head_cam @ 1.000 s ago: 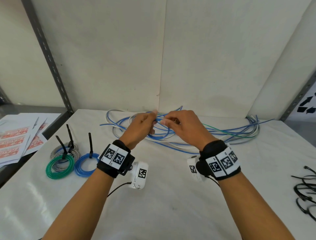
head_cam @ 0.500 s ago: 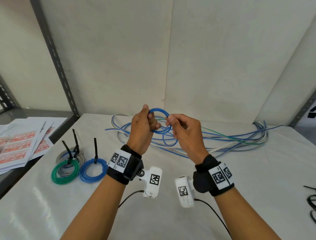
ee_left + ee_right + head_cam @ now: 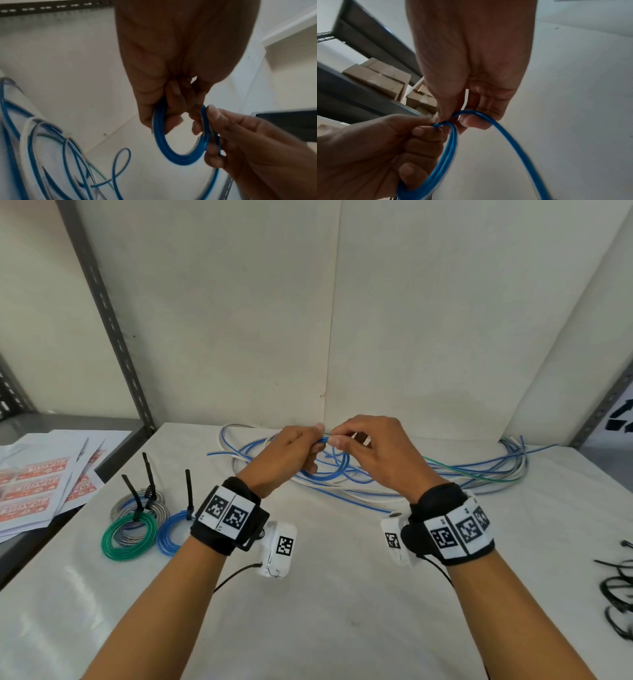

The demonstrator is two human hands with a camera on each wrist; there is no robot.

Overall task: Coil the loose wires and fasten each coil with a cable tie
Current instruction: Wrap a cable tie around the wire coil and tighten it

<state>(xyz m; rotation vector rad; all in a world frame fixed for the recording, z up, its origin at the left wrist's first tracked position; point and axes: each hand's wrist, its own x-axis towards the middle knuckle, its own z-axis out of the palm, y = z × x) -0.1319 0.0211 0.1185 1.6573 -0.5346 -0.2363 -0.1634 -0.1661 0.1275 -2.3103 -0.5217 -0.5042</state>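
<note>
ideally the left hand (image 3: 287, 460) grips the blue wire coil (image 3: 173, 152) firmly while the right hand (image 3: 373, 453), pinching the strand, lays even turns.

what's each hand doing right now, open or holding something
Left hand: fingers curled round the blue wire coil, holding it.
Right hand: pinching the blue wire at the top of the same coil.

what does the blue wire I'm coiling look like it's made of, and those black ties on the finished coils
Blue wire: seemingly a glossy plastic jacket, since it shines and bends into smooth tight loops; any core is hidden. Black ties: probably stiff matte plastic such as nylon, since their thin tails stand upright from the coils unsupported.
</note>
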